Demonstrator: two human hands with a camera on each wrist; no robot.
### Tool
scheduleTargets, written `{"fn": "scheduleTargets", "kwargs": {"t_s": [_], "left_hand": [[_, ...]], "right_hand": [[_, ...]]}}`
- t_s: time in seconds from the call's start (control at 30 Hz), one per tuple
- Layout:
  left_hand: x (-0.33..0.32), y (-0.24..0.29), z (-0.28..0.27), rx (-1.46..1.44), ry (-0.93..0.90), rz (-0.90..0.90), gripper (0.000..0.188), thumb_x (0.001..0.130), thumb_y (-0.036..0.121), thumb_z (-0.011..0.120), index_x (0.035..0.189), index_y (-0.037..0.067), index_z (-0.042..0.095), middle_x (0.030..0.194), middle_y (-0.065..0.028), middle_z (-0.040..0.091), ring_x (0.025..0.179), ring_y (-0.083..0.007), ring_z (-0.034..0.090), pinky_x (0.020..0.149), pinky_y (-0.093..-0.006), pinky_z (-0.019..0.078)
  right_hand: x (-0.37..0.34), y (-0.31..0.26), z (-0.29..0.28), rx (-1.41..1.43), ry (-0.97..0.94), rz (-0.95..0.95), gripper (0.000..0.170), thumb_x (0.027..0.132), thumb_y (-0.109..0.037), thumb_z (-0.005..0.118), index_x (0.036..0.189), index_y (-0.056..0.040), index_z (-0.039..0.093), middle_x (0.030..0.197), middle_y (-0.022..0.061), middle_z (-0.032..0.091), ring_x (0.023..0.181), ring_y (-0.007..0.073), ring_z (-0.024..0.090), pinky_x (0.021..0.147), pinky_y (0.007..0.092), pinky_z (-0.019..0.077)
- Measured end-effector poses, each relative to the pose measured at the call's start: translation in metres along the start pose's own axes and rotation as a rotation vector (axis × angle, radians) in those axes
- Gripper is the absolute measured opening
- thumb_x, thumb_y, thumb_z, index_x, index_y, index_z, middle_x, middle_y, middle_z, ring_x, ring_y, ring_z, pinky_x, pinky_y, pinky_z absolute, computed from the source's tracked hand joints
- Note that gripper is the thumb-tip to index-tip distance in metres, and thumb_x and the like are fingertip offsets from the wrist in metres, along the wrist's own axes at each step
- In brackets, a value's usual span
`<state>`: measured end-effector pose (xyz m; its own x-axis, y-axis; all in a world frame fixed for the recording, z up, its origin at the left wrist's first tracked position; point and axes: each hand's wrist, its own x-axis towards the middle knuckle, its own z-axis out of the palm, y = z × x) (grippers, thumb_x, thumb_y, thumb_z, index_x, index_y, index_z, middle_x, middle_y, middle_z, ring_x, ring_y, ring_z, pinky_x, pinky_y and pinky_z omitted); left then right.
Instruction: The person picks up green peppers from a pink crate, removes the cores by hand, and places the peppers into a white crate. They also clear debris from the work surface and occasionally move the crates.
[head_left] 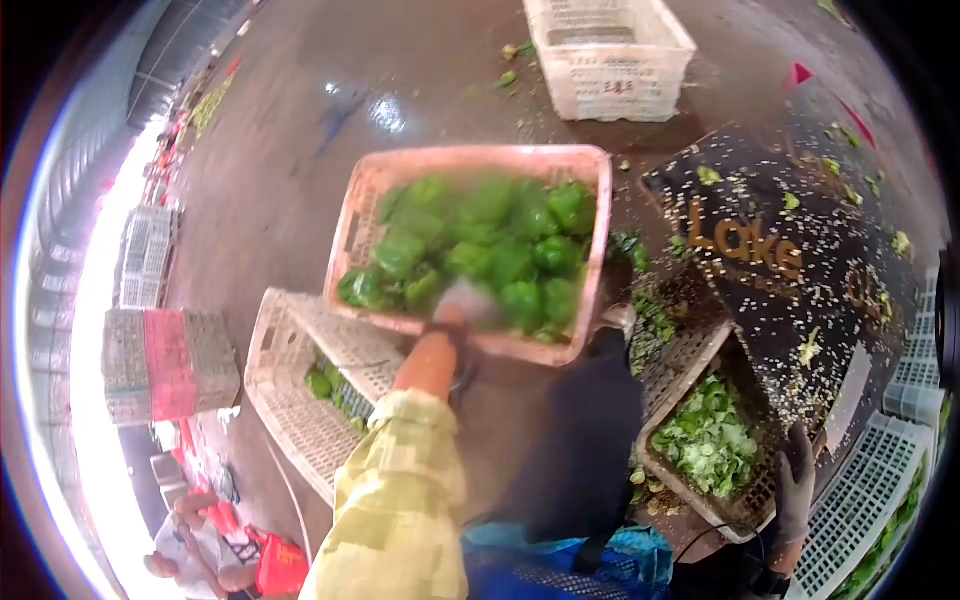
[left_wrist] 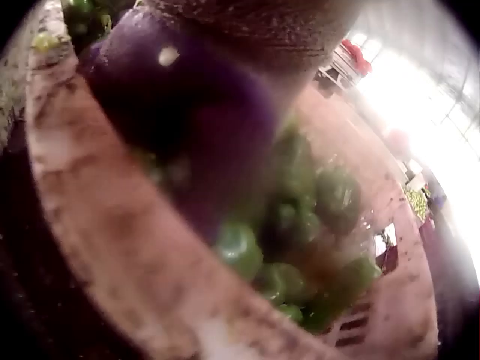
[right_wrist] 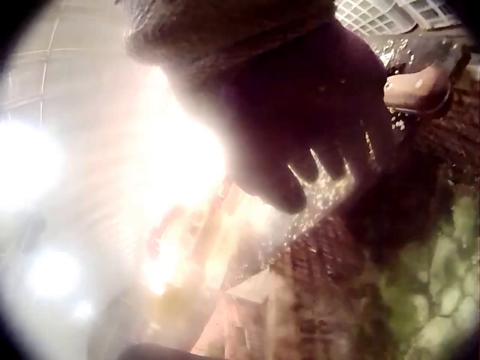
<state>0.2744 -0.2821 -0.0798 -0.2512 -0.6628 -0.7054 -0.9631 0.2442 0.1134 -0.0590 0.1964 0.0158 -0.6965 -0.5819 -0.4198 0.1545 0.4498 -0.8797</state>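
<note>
A pink crate [head_left: 601,230] full of green peppers [head_left: 400,255] lies before me. My gloved left hand [head_left: 465,302] reaches over its near rim; the left wrist view has the dark purple glove [left_wrist: 202,142] behind the crate's wall [left_wrist: 112,217], beside peppers [left_wrist: 238,251], fingertips blurred and hidden. My gloved right hand [head_left: 797,485] is at the side of a brown crate [head_left: 680,385] with cut leaves [head_left: 708,440], near a black board [head_left: 780,200] lettered "Lake". In the right wrist view the right hand [right_wrist: 307,120] has its fingers spread and thumb out, no grip visible.
A white crate [head_left: 618,85] stands at the far side. Left of my arm a pale crate [head_left: 275,400] is tilted, with a few peppers inside. Stacked crates [head_left: 165,365] and a seated person [head_left: 190,555] are at the left. White crates [head_left: 870,500] lie at lower right.
</note>
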Motion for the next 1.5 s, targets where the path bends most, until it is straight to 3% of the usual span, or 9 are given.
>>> {"fn": "scheduleTargets", "kwargs": {"t_s": [0.3, 0.43, 0.8, 0.9, 1.03, 1.17, 1.23, 1.33, 1.5], "left_hand": [[-0.031, -0.029, 0.001, -0.295, 0.448, 0.148, 0.052, 0.068, 0.036, 0.075, 0.104, 0.001, 0.063, 0.1, -0.0187, 0.066, 0.089, -0.0283, 0.065, 0.077, -0.0356, 0.0514], [-0.097, 0.031, -0.058, -1.099, 0.212, 0.352, 0.044, 0.073, 0.012, 0.077, 0.11, -0.001, 0.056, 0.093, -0.0099, 0.065, 0.074, -0.014, 0.064, 0.06, -0.0238, 0.0523], [-0.281, 0.307, -0.033, -0.686, -0.541, 1.182, 0.052, 0.069, 0.007, 0.08, 0.113, 0.002, 0.053, 0.104, -0.0094, 0.062, 0.1, -0.0181, 0.056, 0.09, -0.0315, 0.0454], [-0.259, 0.332, 0.02, -0.837, -0.727, 1.191, 0.055, 0.071, 0.008, 0.079, 0.118, 0.003, 0.05, 0.105, -0.0063, 0.06, 0.099, -0.0147, 0.055, 0.086, -0.0277, 0.0471], [-0.252, 0.335, 0.046, -1.101, -1.16, 0.806, 0.061, 0.089, 0.034, 0.061, 0.14, 0.018, 0.031, 0.134, -0.0073, 0.043, 0.122, -0.027, 0.046, 0.091, -0.0487, 0.0494], [-0.205, 0.338, 0.095, -1.243, -1.534, 0.805, 0.055, 0.093, 0.041, 0.052, 0.14, 0.017, 0.034, 0.129, -0.0027, 0.049, 0.115, -0.0163, 0.052, 0.086, -0.0326, 0.0512], [-0.21, 0.339, 0.088, -1.353, -1.32, 0.744, 0.049, 0.09, 0.043, 0.056, 0.131, 0.021, 0.043, 0.12, -0.0018, 0.054, 0.106, -0.0178, 0.056, 0.078, -0.0401, 0.0549], [-0.209, 0.342, 0.072, -1.423, -1.33, 0.645, 0.04, 0.09, 0.029, 0.06, 0.126, 0.017, 0.046, 0.121, -0.0043, 0.054, 0.107, -0.0196, 0.057, 0.082, -0.0351, 0.0537], [-0.208, 0.346, 0.049, -1.47, -1.413, 0.68, 0.038, 0.092, 0.023, 0.059, 0.127, 0.014, 0.046, 0.121, -0.0057, 0.054, 0.11, -0.0181, 0.055, 0.09, -0.0326, 0.0495]], "right_hand": [[-0.031, -0.007, -0.016, -0.064, 0.044, -0.096, 0.055, 0.085, 0.005, 0.05, 0.138, 0.0034, 0.035, 0.143, 0.0108, 0.037, 0.125, 0.0186, 0.04, 0.104, 0.0296, 0.0304], [-0.048, -0.015, -0.027, -0.053, 0.108, -0.155, 0.052, 0.087, -0.002, 0.055, 0.136, 0.0025, 0.038, 0.136, 0.0131, 0.045, 0.12, 0.0188, 0.046, 0.103, 0.0296, 0.0332], [-0.063, -0.125, 0.021, 0.969, -0.347, -0.272, 0.071, 0.086, -0.043, 0.061, 0.142, -0.015, 0.028, 0.135, 0.0114, 0.043, 0.122, 0.0285, 0.046, 0.095, 0.0476, 0.0442], [-0.074, -0.121, 0.011, 1.101, -0.264, -0.318, 0.062, 0.084, -0.034, 0.064, 0.135, -0.0142, 0.037, 0.133, 0.011, 0.045, 0.12, 0.0305, 0.048, 0.096, 0.0466, 0.0452], [-0.062, -0.078, 0.013, 0.958, 0.121, -0.443, 0.068, 0.071, -0.009, 0.069, 0.131, -0.0106, 0.037, 0.128, 0.0139, 0.046, 0.114, 0.0302, 0.051, 0.094, 0.0438, 0.0474], [-0.043, -0.057, 0.042, 0.192, 0.391, -0.536, 0.075, 0.064, -0.009, 0.077, 0.13, -0.0053, 0.041, 0.133, 0.013, 0.039, 0.122, 0.025, 0.041, 0.097, 0.0358, 0.0437], [-0.04, -0.051, 0.049, -0.044, 0.346, -0.634, 0.076, 0.072, -0.005, 0.071, 0.138, -0.0035, 0.034, 0.139, 0.0147, 0.034, 0.129, 0.0268, 0.033, 0.107, 0.0375, 0.0314], [-0.039, -0.078, 0.056, 0.634, 0.264, -0.508, 0.085, 0.075, -0.002, 0.068, 0.145, -0.005, 0.019, 0.144, 0.0158, 0.03, 0.13, 0.0268, 0.035, 0.106, 0.0388, 0.0342], [-0.052, -0.118, 0.038, 0.484, 0.077, -0.348, 0.083, 0.069, 0.0, 0.075, 0.139, -0.0014, 0.029, 0.129, 0.015, 0.048, 0.116, 0.0236, 0.05, 0.1, 0.0381, 0.0412]]}}
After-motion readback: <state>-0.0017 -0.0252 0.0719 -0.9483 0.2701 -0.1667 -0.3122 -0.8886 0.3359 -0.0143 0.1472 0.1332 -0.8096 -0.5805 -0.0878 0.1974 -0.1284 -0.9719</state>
